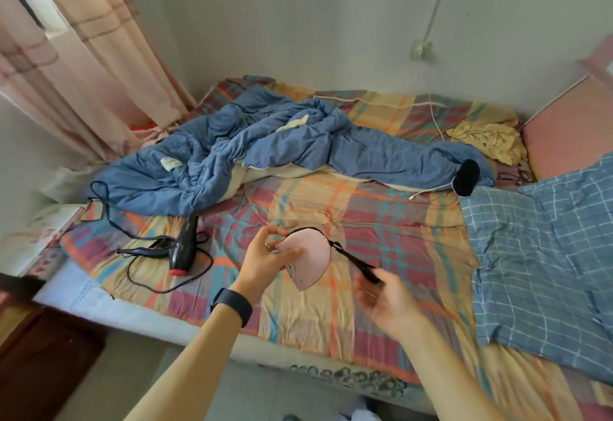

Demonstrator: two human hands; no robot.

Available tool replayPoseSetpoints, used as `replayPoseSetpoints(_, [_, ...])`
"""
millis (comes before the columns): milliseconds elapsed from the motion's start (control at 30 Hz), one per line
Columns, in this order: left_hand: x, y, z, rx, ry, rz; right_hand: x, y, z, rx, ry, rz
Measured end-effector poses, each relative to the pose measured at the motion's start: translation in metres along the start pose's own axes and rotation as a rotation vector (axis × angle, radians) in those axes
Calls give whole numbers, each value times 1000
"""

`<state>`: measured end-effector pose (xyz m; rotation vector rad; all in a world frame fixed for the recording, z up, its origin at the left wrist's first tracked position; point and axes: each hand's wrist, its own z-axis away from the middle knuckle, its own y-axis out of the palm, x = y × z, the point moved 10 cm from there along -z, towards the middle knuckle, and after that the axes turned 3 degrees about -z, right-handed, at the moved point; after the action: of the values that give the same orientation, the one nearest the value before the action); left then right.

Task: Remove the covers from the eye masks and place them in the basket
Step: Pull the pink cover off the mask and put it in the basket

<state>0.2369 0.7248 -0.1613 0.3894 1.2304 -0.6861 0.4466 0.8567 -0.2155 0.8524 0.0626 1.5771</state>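
Observation:
A pink eye mask (310,256) with a black edge hangs in the air above the plaid bed sheet (365,221). My left hand (265,261) pinches its left end between thumb and fingers. Its black strap (356,263) runs down to the right into my right hand (384,298), whose fingers close around the strap's end. A dark watch sits on my left wrist. No basket is in view.
A black hair dryer (184,246) with a tangled cord lies on the bed to the left. A crumpled blue duvet (265,148) covers the far side. A blue checked pillow (544,254) lies at the right, with a yellow cloth (487,138) behind it.

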Motion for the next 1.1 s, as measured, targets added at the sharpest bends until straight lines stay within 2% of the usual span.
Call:
replayPoseSetpoints(133, [-11,-18,8,6,53,-177,17,6,3,22,-53,-172])
replayPoseSetpoints(200, [-20,-29,11,-49,85,-256,21,11,3,55,-50,-213])
replayPoseSetpoints(467, [-22,-54,34,-283,15,-10,14,25,-5,152,65,-444])
replayPoseSetpoints(567, [-20,-47,37,-252,-1,-24,15,32,-11,210,90,-514])
replayPoseSetpoints(667, [-23,-32,37,-206,22,-141,12,35,-18,262,143,-582])
replayPoseSetpoints(733, [-28,-28,37,-214,47,-208,15,37,-21,330,154,-478])
replayPoseSetpoints(867, [-40,-45,38,-299,48,-228,27,40,-22,505,37,195])
replayPoseSetpoints(967, [-49,-55,42,-330,51,-206,53,31,-34,368,-186,452])
replayPoseSetpoints(1100, [-61,-63,54,-372,113,-233,51,15,-54,20,-200,517])
